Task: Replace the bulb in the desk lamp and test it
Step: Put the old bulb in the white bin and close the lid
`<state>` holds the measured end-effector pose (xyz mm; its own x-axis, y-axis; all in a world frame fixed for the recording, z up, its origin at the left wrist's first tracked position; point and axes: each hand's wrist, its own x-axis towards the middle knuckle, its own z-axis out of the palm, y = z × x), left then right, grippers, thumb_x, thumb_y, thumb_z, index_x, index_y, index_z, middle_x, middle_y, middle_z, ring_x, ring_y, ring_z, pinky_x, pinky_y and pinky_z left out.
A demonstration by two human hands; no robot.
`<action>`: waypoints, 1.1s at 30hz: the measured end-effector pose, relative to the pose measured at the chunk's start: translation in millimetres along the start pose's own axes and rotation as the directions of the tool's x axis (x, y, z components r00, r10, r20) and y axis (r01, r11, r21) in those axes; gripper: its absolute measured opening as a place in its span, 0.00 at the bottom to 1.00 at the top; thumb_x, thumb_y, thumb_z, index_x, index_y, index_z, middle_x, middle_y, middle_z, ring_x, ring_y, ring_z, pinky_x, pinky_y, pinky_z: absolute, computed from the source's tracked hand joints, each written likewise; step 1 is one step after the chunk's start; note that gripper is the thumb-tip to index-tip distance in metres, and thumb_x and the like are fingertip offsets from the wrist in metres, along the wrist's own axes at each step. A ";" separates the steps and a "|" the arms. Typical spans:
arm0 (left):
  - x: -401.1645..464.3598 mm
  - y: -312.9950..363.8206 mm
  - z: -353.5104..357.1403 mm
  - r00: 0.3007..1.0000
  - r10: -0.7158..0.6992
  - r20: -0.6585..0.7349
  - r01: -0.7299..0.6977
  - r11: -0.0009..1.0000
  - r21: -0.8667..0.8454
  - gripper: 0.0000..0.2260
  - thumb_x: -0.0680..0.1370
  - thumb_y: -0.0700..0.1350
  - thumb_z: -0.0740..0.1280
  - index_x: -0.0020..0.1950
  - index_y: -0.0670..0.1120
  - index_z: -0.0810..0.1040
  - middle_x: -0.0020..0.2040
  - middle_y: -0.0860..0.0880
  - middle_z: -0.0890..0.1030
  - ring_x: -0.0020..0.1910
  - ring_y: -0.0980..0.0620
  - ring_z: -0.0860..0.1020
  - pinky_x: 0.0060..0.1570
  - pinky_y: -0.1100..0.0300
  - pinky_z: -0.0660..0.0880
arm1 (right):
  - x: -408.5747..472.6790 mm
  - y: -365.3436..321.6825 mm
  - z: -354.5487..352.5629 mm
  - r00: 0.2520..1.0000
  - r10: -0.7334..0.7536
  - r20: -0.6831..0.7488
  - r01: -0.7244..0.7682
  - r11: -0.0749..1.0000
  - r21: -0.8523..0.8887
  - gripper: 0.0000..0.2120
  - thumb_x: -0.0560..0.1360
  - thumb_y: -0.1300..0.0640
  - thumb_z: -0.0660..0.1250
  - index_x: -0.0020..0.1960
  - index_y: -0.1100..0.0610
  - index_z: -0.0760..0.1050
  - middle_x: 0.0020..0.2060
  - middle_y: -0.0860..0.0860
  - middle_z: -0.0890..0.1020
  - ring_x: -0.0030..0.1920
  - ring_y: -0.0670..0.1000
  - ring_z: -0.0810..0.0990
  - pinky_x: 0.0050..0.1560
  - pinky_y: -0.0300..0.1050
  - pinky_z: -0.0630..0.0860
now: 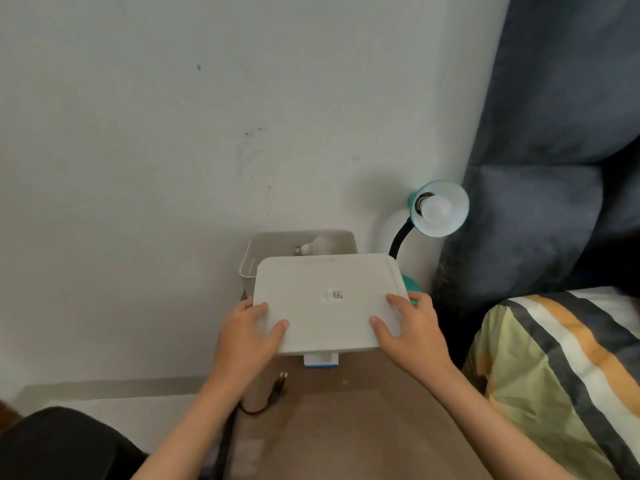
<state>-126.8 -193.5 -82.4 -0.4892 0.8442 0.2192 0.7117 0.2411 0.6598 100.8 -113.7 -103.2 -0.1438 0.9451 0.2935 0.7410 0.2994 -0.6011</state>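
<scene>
White plastic lid [329, 303] is what we are gripping, left hand [247, 336] and right hand [412, 336] closed on its near corners; spare bulb [317, 247] is lying at twelve o'clock in the bin [247, 268].

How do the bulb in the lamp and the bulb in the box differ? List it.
The bulb in the lamp sits in the socket inside the teal shade; the bulb in the box lies loose, its screw base bare. The first faces the camera; the second lies sideways. Both are white, rounded and unlit.
</scene>
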 end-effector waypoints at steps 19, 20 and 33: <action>173.8 -31.0 6.8 0.989 -0.077 0.130 0.069 0.995 0.070 0.24 0.74 0.51 0.68 0.65 0.38 0.72 0.66 0.41 0.74 0.65 0.44 0.72 0.65 0.54 0.67 | 153.3 -50.8 77.0 0.982 0.086 0.167 -0.088 0.996 0.007 0.24 0.73 0.46 0.65 0.62 0.61 0.71 0.59 0.61 0.69 0.62 0.60 0.67 0.59 0.49 0.69; 175.5 -32.1 8.4 0.988 -0.073 0.135 0.063 0.995 0.079 0.25 0.74 0.52 0.68 0.65 0.38 0.72 0.66 0.41 0.74 0.65 0.44 0.72 0.65 0.54 0.67 | 154.2 -49.5 78.9 0.982 0.089 0.164 -0.092 0.996 0.010 0.25 0.72 0.45 0.65 0.62 0.61 0.71 0.59 0.61 0.70 0.62 0.60 0.67 0.59 0.49 0.69; 174.8 -38.0 25.3 0.980 -0.009 0.199 -0.030 0.981 0.190 0.19 0.78 0.50 0.61 0.61 0.36 0.71 0.65 0.37 0.71 0.62 0.39 0.71 0.58 0.50 0.70 | 151.3 -36.0 95.5 0.971 0.047 0.236 -0.029 0.996 -0.079 0.30 0.77 0.44 0.57 0.73 0.58 0.57 0.74 0.63 0.54 0.73 0.63 0.55 0.72 0.55 0.57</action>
<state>-226.6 -43.0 -87.3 -0.3854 0.9204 0.0654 0.8088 0.3028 0.5042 -10.3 31.0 -108.2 -0.2597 0.9622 0.0816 0.7941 0.2609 -0.5489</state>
